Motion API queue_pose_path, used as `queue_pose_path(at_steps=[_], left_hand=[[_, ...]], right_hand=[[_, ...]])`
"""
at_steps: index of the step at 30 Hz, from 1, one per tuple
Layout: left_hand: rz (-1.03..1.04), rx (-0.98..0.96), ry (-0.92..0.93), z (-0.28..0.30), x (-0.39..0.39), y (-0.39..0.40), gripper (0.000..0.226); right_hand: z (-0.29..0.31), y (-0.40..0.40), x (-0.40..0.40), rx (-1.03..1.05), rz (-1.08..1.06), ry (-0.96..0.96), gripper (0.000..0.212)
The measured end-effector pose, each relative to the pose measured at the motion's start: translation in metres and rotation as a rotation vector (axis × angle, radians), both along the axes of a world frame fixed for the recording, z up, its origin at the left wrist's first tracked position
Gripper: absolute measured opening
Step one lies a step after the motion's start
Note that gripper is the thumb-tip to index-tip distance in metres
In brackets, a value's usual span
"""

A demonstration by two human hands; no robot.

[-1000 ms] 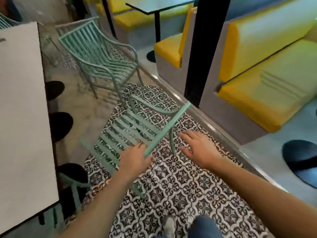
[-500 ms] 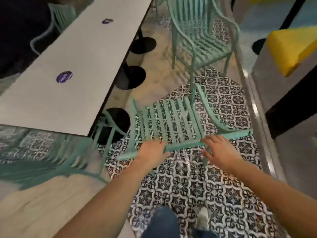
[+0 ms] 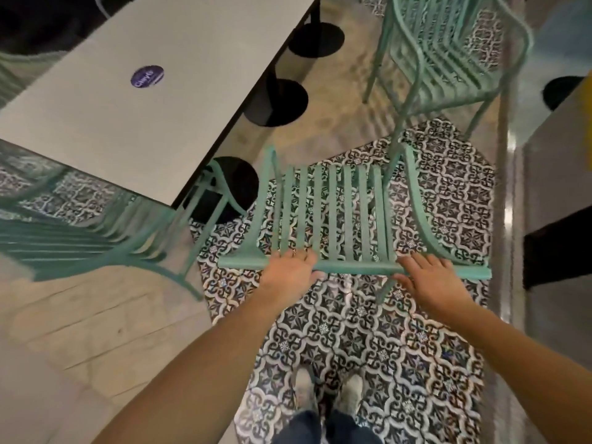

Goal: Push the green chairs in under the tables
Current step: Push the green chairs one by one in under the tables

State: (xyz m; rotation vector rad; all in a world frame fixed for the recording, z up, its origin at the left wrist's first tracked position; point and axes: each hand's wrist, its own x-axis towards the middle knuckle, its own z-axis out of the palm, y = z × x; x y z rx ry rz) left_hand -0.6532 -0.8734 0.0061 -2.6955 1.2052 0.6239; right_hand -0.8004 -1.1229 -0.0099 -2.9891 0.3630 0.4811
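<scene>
green chair seen from behind and above, standing on the patterned tile floor directly ahead of the person's shoes. top rail of the backrest lies left-right across the view; this is the long axis visible. vertical slats run away from the rail toward the seat, so the chair faces away from the person. the white bench lies ahead and to the left, its long edge running diagonally; chair is not square to that edge. chair's front left leg area is near the bench's corner and a black round base; most of the chair is still outside the bench edge.

left hand is laid over the top rail left of centre, fingers curled over the rail's far side, thumb on the near side: grasping the rail. right hand is laid on the rail right of centre, fingers extended and spread flat: not clenched, resting on it.

second green chair stands further ahead on the right, apart from the bench. third green chair, blurred, is at the left by the bench's near end. purple round sticker noted on the bench top. two more black bases are seen under the bench's edge.
</scene>
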Motion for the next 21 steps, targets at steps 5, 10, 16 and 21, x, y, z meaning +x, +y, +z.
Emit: queue_pose_path(at_steps=[5,10,16,21], left_hand=[[0.009,-0.007,0.010,0.001,0.016,-0.006,0.044],[-0.011,0.029,0.017,0.005,0.038,-0.024,0.047],[0.005,-0.002,0.013,0.000,0.062,-0.042,0.047],[0.003,-0.022,0.023,0.000,0.080,-0.058,0.044]], right_hand=[[0.002,-0.007,0.016,0.011,0.000,0.000,0.068],[0.000,-0.022,0.039,0.021,-0.009,-0.020,0.060],[-0.003,-0.047,0.069,0.024,0.011,0.007,0.055],[-0.002,-0.067,0.089,0.034,0.036,-0.001,0.054]])
